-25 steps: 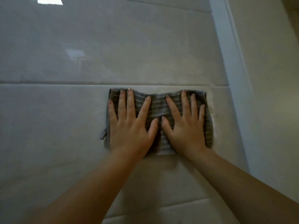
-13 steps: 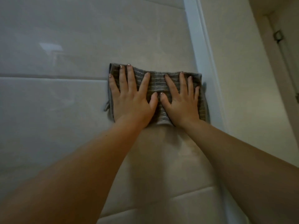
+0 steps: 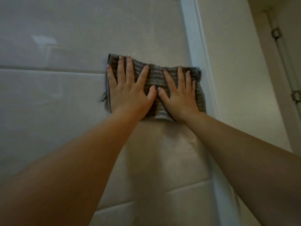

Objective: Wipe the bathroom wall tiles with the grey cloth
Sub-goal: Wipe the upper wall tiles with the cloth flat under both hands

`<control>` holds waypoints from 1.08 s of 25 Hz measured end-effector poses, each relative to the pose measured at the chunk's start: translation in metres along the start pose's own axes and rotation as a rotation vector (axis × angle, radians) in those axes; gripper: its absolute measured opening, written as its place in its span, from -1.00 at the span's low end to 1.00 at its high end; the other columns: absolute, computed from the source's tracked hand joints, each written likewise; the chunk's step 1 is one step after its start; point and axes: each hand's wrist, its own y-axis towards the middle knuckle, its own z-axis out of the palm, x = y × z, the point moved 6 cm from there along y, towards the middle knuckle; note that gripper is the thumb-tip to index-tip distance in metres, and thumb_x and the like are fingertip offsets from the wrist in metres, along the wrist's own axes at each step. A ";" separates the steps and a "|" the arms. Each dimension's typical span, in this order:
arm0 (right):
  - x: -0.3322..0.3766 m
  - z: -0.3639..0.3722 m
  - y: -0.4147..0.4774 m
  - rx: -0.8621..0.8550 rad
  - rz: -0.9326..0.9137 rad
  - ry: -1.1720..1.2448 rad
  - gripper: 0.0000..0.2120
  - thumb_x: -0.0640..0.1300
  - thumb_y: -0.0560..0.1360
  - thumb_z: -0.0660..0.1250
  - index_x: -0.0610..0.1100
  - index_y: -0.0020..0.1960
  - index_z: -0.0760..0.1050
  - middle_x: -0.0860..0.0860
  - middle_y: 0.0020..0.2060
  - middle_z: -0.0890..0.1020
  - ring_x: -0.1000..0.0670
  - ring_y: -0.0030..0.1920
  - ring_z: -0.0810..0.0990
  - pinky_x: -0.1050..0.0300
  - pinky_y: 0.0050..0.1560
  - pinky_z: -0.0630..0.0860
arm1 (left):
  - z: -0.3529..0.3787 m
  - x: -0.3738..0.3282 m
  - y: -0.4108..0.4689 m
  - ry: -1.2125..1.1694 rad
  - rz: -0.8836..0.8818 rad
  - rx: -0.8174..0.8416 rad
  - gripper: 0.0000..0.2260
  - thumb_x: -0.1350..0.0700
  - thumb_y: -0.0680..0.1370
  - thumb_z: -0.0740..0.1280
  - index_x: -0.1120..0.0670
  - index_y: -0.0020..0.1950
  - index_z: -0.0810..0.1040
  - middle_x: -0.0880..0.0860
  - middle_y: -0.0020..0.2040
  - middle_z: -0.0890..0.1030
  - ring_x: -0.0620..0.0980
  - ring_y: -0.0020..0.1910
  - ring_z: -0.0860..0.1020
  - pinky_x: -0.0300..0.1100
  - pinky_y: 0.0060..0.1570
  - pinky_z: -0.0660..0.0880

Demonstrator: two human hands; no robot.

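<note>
A grey ribbed cloth (image 3: 154, 75) lies flat against the glossy pale wall tiles (image 3: 53, 98), its top edge just above a horizontal grout line. My left hand (image 3: 130, 92) presses on its left half with fingers spread and straight. My right hand (image 3: 179, 93) presses on the right half the same way, thumbs nearly touching. The cloth's right edge reaches the white corner trim (image 3: 195, 38).
Right of the trim runs a plain cream wall (image 3: 236, 70). A door frame with metal hinges (image 3: 294, 96) stands at the far right. Another grout line (image 3: 162, 194) crosses the tiles lower down.
Both hands have slid the cloth up the tiles and to the right, from below the grout line to across it and against the corner trim.
</note>
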 end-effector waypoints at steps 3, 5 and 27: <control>-0.009 0.007 -0.034 -0.084 -0.019 0.015 -0.39 0.30 0.54 -0.11 0.21 0.56 -0.09 -0.09 0.58 -0.11 -0.15 0.56 -0.22 -0.15 0.52 -0.28 | 0.005 -0.011 -0.027 -0.015 0.038 0.009 -0.38 -0.32 0.58 -0.09 -0.13 0.60 -0.02 0.16 0.62 -0.12 0.15 0.59 -0.18 0.21 0.51 -0.26; -0.014 0.015 -0.072 -0.109 -0.047 0.015 -0.40 0.25 0.55 -0.09 0.17 0.56 -0.06 -0.11 0.58 -0.07 -0.14 0.56 -0.19 -0.17 0.53 -0.24 | 0.009 -0.020 -0.056 -0.046 0.077 0.008 -0.38 -0.31 0.57 -0.06 -0.12 0.60 0.00 0.17 0.62 -0.11 0.16 0.59 -0.17 0.20 0.50 -0.28; 0.259 0.046 -0.143 -0.150 -0.176 0.046 -0.35 0.24 0.53 0.02 0.02 0.56 0.12 -0.23 0.55 0.05 -0.30 0.54 -0.05 -0.36 0.48 -0.09 | -0.044 0.251 -0.172 0.087 -0.007 0.012 -0.38 -0.30 0.58 0.05 -0.11 0.60 0.11 0.14 0.62 0.04 0.12 0.60 -0.04 0.22 0.52 -0.06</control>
